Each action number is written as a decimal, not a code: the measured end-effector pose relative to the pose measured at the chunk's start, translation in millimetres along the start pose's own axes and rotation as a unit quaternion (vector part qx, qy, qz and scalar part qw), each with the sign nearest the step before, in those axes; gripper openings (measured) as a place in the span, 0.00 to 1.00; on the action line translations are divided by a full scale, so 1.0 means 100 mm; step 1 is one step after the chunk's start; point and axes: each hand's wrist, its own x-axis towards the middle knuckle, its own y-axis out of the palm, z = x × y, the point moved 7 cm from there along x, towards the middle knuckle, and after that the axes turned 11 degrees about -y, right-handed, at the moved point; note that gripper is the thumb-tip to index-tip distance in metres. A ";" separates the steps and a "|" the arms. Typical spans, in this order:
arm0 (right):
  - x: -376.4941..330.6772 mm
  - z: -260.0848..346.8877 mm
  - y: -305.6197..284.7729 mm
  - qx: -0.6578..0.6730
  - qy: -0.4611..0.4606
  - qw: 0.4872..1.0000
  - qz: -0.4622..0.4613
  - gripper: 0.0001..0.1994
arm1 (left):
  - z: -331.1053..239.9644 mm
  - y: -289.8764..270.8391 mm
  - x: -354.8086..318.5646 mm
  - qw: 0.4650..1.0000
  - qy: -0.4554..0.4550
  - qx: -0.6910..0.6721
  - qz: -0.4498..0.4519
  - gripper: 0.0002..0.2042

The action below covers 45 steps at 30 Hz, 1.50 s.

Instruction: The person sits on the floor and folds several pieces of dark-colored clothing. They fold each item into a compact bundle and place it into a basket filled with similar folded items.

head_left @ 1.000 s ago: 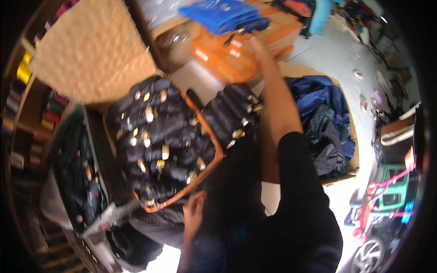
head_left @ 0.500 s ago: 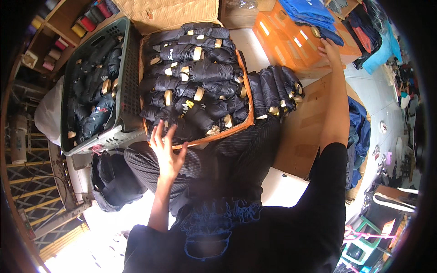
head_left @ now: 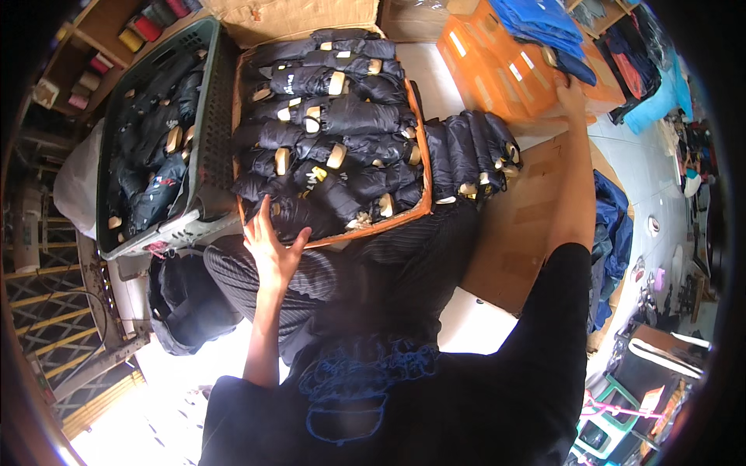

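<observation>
In front of me stands an open carton (head_left: 427,167) with orange-taped edges, packed with rows of black rolled fabric bundles (head_left: 361,116) that have pale bands or ends. My left hand (head_left: 273,250) is at its near left edge, fingers apart and fingertips against the nearest bundles. Far to the right, my outstretched right hand (head_left: 573,97) has its fingers curled at a dark blue rolled bundle (head_left: 573,68) on top of an orange-taped box (head_left: 497,74). Part of those fingers is hidden by the bundle. Folded blue plastic (head_left: 536,23) lies beside it.
A dark green perforated crate (head_left: 217,116) with more black bundles is on the left. More rolled bundles (head_left: 466,151) lie right of the carton, beside a brown cardboard box (head_left: 505,241). Thread spools (head_left: 145,29) fill a shelf at upper left. A black bag (head_left: 186,303) sits by my left knee.
My right hand has closed in on the dark blue bundle, its fingers now partly behind it, and the bundle has tilted slightly. My left hand stays at the carton's edge. The view has shifted a little.
</observation>
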 end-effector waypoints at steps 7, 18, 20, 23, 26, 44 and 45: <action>0.07 -0.02 0.12 -0.003 0.033 0.999 0.002 0.32 | -0.20 0.00 0.02 0.997 0.062 0.026 -0.045 0.41; -0.07 0.21 -0.31 0.006 -0.043 0.997 -0.065 0.16 | -0.32 0.11 -0.04 0.992 0.017 0.099 -0.069 0.37; -0.12 0.33 -0.35 -0.014 -0.073 0.992 -0.100 0.14 | -0.43 0.09 -0.07 0.997 0.025 0.062 -0.049 0.34; -0.17 0.43 -0.43 -0.040 -0.066 0.991 -0.111 0.15 | -0.50 0.07 -0.08 0.993 0.063 -0.100 0.011 0.32; -0.21 0.44 -0.51 -0.016 -0.059 0.982 -0.180 0.18 | -0.47 0.15 -0.09 0.990 0.045 -0.121 0.049 0.33; -0.02 0.36 -0.21 0.045 0.061 0.978 0.193 0.49 | -0.48 0.03 -0.16 0.963 -0.001 -0.269 0.027 0.44; -0.04 0.31 -0.23 0.036 0.056 0.979 0.191 0.49 | -0.48 0.01 -0.14 0.955 0.000 -0.296 0.018 0.44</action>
